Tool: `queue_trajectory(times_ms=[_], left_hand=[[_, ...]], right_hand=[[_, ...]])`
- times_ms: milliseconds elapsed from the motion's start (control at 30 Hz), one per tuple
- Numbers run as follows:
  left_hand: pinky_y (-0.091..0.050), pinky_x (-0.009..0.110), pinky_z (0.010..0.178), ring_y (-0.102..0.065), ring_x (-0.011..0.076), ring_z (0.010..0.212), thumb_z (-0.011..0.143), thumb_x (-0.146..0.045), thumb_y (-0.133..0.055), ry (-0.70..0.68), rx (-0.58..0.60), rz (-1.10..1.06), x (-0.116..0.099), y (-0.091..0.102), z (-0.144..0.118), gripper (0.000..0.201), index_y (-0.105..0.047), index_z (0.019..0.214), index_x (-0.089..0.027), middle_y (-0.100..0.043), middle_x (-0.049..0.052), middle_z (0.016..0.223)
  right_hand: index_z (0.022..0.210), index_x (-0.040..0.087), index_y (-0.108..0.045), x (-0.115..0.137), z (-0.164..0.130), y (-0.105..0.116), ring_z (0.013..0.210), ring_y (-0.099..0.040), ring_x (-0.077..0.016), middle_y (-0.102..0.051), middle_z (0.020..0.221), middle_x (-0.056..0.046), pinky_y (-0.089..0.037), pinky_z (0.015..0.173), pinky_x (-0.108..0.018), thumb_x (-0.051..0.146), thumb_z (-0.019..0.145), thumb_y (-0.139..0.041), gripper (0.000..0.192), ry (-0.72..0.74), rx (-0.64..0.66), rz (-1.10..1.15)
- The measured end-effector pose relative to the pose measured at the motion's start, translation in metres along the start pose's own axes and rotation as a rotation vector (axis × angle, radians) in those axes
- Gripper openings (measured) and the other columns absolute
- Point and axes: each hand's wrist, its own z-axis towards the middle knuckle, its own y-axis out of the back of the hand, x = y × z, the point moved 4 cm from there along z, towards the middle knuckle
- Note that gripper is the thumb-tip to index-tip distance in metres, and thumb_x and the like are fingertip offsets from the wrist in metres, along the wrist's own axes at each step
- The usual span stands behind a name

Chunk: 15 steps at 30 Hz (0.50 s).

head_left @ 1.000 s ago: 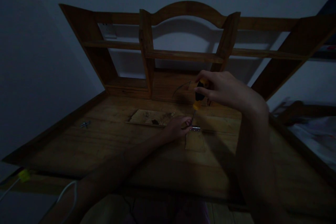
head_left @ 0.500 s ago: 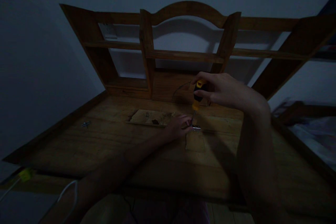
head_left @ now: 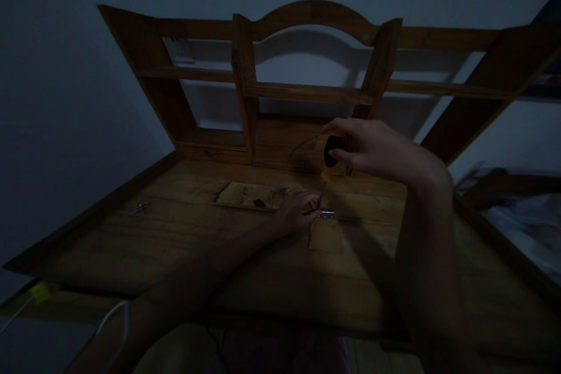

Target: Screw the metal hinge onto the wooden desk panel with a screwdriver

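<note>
My right hand (head_left: 363, 143) grips a screwdriver (head_left: 333, 152) by its black and yellow handle, thumb and fingers around it. Its thin shaft points down, slightly tilted, to a small metal hinge (head_left: 325, 214) on the wooden board. Beside the shaft's lower end, my left hand (head_left: 298, 211) rests low on the wood with its fingertips drawn together at the hinge's left end. Whatever lies between those fingertips is hidden in the dim light. Under the near side of the hinge is a pale rectangular wood piece (head_left: 325, 238).
A long recess (head_left: 245, 194) with rough, dark bits lies left of my hands. Several small metal pieces (head_left: 142, 207) sit farther left. Behind stands a wooden shelf unit (head_left: 307, 92) against the wall. A yellow object with a white cord (head_left: 41, 291) is at the near left edge.
The screwdriver handle has turned in my right hand, so more of its black side faces me. Both hands stay in nearly the same place.
</note>
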Motion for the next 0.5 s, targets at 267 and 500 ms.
queue_trajectory(times_ms=[267, 500], left_hand=[[-0.049, 0.025, 0.075, -0.063, 0.0145, 0.081, 0.083, -0.019, -0.066, -0.043, -0.031, -0.02, -0.0027, 0.0009, -0.0001, 0.022, -0.06, 0.104, -0.019, -0.066, 0.001, 0.088], [-0.049, 0.026, 0.076, -0.063, 0.015, 0.08, 0.084, -0.021, -0.065, -0.023, -0.013, 0.0, -0.0029, 0.0009, 0.0006, 0.016, -0.06, 0.098, -0.018, -0.065, 0.001, 0.086]], right_hand=[[0.107, 0.018, -0.063, -0.0063, 0.0038, -0.0068, 0.09, -0.062, -0.027, -0.068, 0.098, -0.011, -0.045, 0.074, -0.036, 0.05, 0.087, -0.057, 0.038, -0.119, -0.079, -0.129], [0.114, 0.021, -0.063, 0.0002, 0.0038, -0.0026, 0.096, -0.063, -0.0262, -0.069, 0.106, -0.008, -0.046, 0.081, -0.035, 0.037, 0.087, -0.055, 0.032, -0.063, -0.004, -0.061]])
